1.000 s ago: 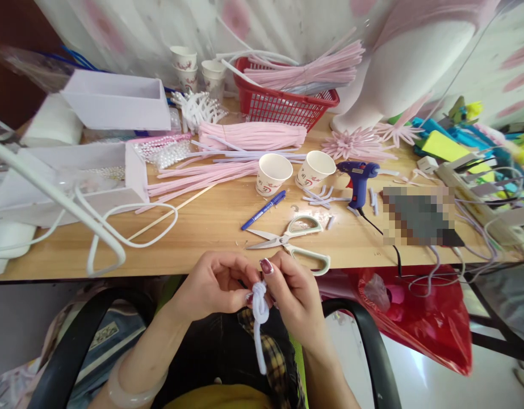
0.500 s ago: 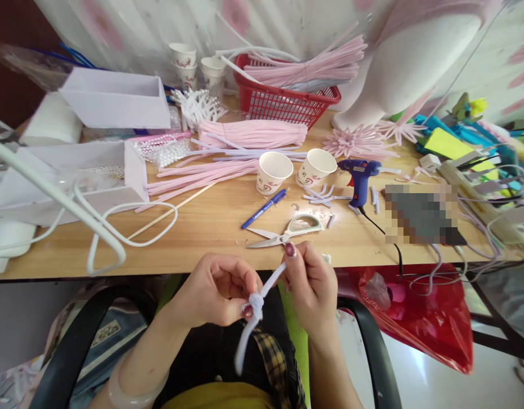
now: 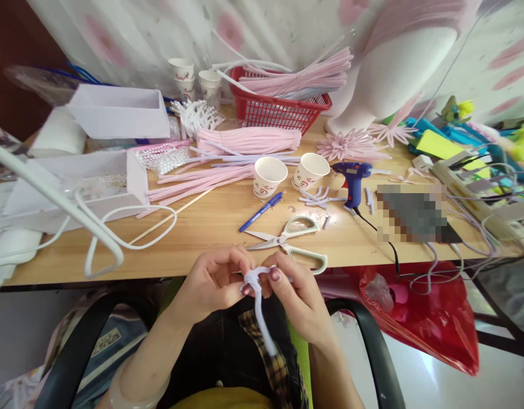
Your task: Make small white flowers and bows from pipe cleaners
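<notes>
A pale lilac pipe cleaner (image 3: 263, 321) with a knotted lump near its upper part is between my two hands, in front of the table edge. The thumb and fingers of my left hand (image 3: 221, 284) pinch it at the knot. Its other length is bent across to my right hand (image 3: 293, 295), where thumb and fingertips grip it. One tail hangs down over my lap. Just beyond my hands lie white-handled scissors (image 3: 283, 241), spread apart on the table, and a blue pen (image 3: 260, 212).
Two paper cups (image 3: 270, 177) stand mid-table beside a blue glue gun (image 3: 352, 180) and short lilac pieces (image 3: 319, 197). Behind are pink pipe cleaners (image 3: 248, 140) and a red basket (image 3: 279, 111). A white cable (image 3: 129, 243) loops at left. A red bag (image 3: 432, 324) hangs at right.
My right hand has come closer to my left, bending the pipe cleaner's upper length. The loose tail has swung to the right. More of the scissors' handles shows.
</notes>
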Available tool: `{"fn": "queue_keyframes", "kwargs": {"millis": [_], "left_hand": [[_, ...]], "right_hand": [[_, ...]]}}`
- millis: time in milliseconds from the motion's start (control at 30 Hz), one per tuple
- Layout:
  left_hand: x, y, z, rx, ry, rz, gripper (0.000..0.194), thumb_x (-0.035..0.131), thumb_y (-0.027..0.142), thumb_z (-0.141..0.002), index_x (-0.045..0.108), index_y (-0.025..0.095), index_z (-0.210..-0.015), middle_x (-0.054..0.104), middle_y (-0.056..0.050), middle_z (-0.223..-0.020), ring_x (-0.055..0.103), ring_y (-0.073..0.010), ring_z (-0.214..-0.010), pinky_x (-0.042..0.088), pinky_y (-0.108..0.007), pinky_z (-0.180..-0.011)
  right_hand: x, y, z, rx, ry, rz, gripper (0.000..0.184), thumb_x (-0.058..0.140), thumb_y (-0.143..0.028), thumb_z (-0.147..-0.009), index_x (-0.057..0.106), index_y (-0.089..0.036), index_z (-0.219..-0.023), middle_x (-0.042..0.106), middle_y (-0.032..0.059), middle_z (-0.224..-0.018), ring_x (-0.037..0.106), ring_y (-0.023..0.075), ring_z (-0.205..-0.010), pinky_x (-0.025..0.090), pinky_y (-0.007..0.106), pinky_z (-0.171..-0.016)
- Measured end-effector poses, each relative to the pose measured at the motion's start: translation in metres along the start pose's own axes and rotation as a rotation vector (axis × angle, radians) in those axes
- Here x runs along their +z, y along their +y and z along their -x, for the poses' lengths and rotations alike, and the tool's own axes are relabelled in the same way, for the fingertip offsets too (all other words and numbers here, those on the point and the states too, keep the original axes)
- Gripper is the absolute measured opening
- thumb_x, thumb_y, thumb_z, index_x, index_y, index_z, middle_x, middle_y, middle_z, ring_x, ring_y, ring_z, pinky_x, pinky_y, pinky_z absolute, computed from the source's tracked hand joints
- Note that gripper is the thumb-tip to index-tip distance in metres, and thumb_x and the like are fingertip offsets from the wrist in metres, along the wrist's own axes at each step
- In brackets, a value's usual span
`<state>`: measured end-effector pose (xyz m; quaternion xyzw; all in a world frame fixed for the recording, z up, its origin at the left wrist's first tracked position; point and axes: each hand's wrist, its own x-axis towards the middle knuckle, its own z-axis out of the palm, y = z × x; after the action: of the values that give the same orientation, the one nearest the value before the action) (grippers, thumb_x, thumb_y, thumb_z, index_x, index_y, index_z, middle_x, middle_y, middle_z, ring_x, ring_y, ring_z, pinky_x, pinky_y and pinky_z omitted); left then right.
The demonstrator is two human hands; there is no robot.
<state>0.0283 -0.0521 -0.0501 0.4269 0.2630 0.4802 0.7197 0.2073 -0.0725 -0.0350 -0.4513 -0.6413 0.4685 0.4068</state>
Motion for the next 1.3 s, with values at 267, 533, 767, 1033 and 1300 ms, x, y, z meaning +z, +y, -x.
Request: {"fn": "queue_keyframes", "kwargs": {"millis": [267,533,767,1033,1300], "left_hand": [[-0.004,0.015,0.017,-0.052,-0.045,-0.274,0.016,0.078,0.022,-0.085,0.065,0.02,-0.093,0.063,-0.002,-0.088,0.062,-0.014,-0.079,0.053,-0.023,-0.075],[-0.001,0.006,0.014,-0.006,-0.071,-0.131,0.029,0.065,0.044,-0.097,0.055,0.02,-0.085,0.055,0.003,-0.071,0.052,-0.008,-0.054,0.044,-0.019,-0.052],[0.0,-0.005,0.01,-0.011,-0.008,0.062,0.03,0.067,0.043,-0.096,0.055,0.02,-0.081,0.054,0.005,-0.059,0.047,-0.0065,-0.044,0.036,-0.016,-0.042],[0.001,-0.005,0.012,-0.08,-0.014,-0.006,0.037,0.06,0.055,-0.097,0.059,0.019,-0.088,0.057,0.003,-0.062,0.051,-0.0091,-0.048,0.043,-0.02,-0.048],[0.002,-0.009,0.016,0.012,0.105,-0.103,0.039,0.059,0.053,-0.098,0.057,0.02,-0.079,0.049,0.004,-0.063,0.043,-0.0085,-0.05,0.034,-0.022,-0.048]], "right_hand": [[0.005,-0.006,-0.001,-0.087,0.094,0.025,0.034,0.06,-0.032,-0.099,0.056,-0.021,-0.068,0.054,-0.0032,-0.06,0.047,0.0118,-0.054,0.037,0.026,-0.054],[0.012,-0.009,-0.002,-0.036,0.096,-0.09,0.038,0.059,-0.032,-0.1,0.052,-0.02,-0.064,0.053,-0.0043,-0.056,0.044,0.0106,-0.051,0.035,0.025,-0.052],[0.017,-0.008,-0.002,-0.084,0.161,-0.056,0.038,0.056,-0.027,-0.101,0.051,-0.02,-0.064,0.051,-0.0041,-0.056,0.044,0.0114,-0.053,0.036,0.026,-0.055],[0.017,-0.009,-0.004,-0.174,0.165,0.052,0.034,0.056,-0.02,-0.1,0.049,-0.02,-0.066,0.048,-0.0058,-0.058,0.042,0.0091,-0.052,0.034,0.023,-0.053],[0.02,-0.004,0.0,-0.164,0.185,0.021,0.035,0.054,-0.021,-0.102,0.048,-0.02,-0.067,0.047,-0.0059,-0.057,0.042,0.0093,-0.053,0.034,0.023,-0.054]]}}
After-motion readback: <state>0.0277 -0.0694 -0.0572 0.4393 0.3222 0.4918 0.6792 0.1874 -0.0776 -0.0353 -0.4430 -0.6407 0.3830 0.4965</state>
